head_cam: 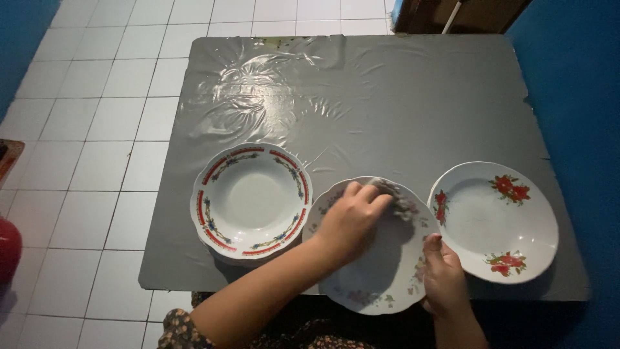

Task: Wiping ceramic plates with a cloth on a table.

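A white plate with a faint floral rim (pixel 381 274) lies at the table's front edge, partly overhanging it. My left hand (pixel 349 220) reaches across it and presses a grey cloth (pixel 402 201) against the plate's upper right part. My right hand (pixel 442 274) grips the same plate's lower right rim, thumb on top. To the left is a white deep plate with a red and blue patterned rim (pixel 250 200). To the right is a white plate with red flowers (pixel 494 223). Both side plates are untouched.
The grey table (pixel 387 103) is covered with wrinkled clear plastic. White floor tiles (pixel 97 129) lie to the left, with a red object (pixel 8 249) at the left edge. A blue wall (pixel 575 77) stands close on the right, and a wooden piece (pixel 465 13) beyond the table.
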